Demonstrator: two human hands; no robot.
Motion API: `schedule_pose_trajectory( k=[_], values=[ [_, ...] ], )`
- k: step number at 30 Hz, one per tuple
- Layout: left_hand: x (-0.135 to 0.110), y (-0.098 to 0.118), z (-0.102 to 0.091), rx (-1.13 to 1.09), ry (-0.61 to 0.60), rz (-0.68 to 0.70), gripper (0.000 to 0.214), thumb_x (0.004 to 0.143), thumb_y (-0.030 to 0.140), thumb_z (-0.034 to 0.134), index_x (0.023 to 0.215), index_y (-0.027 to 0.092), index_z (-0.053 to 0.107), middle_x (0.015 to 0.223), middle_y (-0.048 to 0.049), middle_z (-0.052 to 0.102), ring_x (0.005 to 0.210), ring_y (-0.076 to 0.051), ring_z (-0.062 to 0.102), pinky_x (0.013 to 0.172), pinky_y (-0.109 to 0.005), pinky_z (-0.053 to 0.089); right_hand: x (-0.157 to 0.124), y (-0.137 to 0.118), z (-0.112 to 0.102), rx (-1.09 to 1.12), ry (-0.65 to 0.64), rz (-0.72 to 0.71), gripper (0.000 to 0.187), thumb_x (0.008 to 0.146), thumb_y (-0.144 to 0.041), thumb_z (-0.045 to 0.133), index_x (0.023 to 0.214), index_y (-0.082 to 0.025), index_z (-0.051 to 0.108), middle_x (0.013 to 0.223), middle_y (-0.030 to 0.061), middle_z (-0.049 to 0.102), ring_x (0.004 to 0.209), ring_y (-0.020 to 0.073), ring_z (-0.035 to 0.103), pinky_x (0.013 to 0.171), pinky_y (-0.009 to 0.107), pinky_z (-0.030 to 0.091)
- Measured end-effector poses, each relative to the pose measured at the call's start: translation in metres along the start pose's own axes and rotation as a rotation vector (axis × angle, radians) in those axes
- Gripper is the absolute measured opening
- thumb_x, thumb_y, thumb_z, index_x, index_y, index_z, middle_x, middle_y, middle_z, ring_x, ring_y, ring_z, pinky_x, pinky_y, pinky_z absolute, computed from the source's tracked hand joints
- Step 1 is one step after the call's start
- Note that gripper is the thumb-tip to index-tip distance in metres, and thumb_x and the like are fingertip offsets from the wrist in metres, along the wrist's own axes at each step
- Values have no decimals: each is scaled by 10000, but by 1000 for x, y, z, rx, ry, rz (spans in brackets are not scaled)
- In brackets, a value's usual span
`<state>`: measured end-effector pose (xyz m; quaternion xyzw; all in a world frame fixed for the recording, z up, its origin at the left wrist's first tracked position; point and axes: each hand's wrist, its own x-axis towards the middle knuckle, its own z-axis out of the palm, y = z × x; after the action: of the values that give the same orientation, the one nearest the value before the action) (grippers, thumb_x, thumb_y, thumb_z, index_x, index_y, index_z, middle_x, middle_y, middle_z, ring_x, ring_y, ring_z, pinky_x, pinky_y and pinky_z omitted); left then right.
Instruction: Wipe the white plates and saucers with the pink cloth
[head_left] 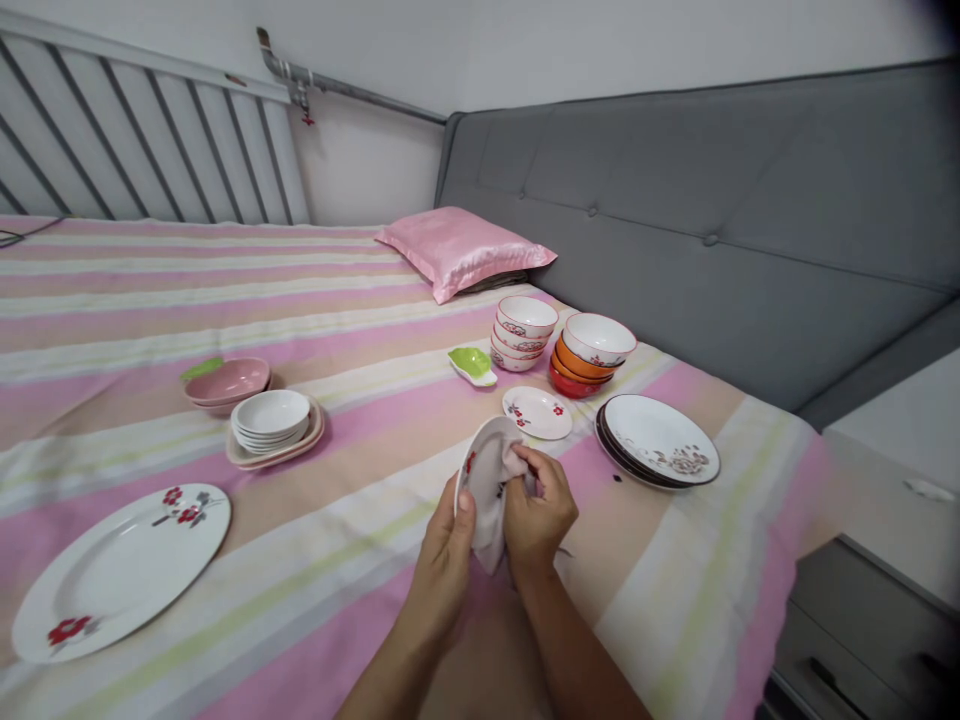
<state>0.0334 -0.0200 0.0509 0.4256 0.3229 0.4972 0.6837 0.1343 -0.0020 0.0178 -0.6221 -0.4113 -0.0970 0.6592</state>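
Observation:
My left hand [444, 560] grips a small white plate with red flowers [474, 462], held on edge above the bed. My right hand [538, 512] is closed on a pale cloth [491, 500] pressed against the plate's face; the cloth hangs down between both hands. Just beyond them on the bedspread lies a matching small flowered plate [538, 412].
On the striped bedspread [360, 330]: a large oval flowered plate [120, 570] at left, stacked white bowls on pink dishes [271, 422], a pink bowl [227, 382], a green leaf dish [472, 364], stacked bowls [525, 330], orange bowls [589, 358], stacked plates [658, 438]. A pink pillow [463, 248] and grey headboard [712, 220] lie behind.

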Motion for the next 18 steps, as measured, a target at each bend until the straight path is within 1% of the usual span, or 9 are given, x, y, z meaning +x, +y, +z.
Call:
schedule_pose_trajectory(
  k=[4,7,10,14,18],
  values=[
    [3,-1,-7,138,-153,70,516,874,449,449,1317,185,459,1380,-106,447,1312,-255,330,1093,-405,223,0,1,0,33,17,-48,219,751,-81,531,897,-161,673,869,63,669,834,175,619,790,329,503],
    [5,-3,-10,183,-187,81,500,882,438,437,1322,199,453,1388,-97,439,1303,-255,346,1082,-392,250,-1,0,-1,60,-23,-109,280,753,-52,495,932,-174,674,899,62,664,858,173,623,788,332,516],
    [6,-3,-11,190,-174,90,476,896,416,422,1324,208,450,1383,-88,447,1292,-239,364,1078,-368,257,-3,-4,-2,80,-100,-193,333,763,-39,475,980,-200,670,948,62,658,894,173,623,797,338,525],
    [7,-3,-12,173,-116,63,476,889,434,432,1299,197,473,1339,-99,495,1249,-239,423,1055,-360,294,-4,-12,-4,136,-229,-302,357,771,-44,511,1056,-208,649,1004,78,650,944,186,614,831,356,521],
    [7,-6,-16,113,-30,18,460,882,466,429,1230,182,527,1245,-110,572,1170,-237,503,1014,-361,347,-3,-21,-4,213,-324,-381,334,767,-50,530,1026,-217,657,952,68,665,909,184,618,803,354,528]
  ],
)
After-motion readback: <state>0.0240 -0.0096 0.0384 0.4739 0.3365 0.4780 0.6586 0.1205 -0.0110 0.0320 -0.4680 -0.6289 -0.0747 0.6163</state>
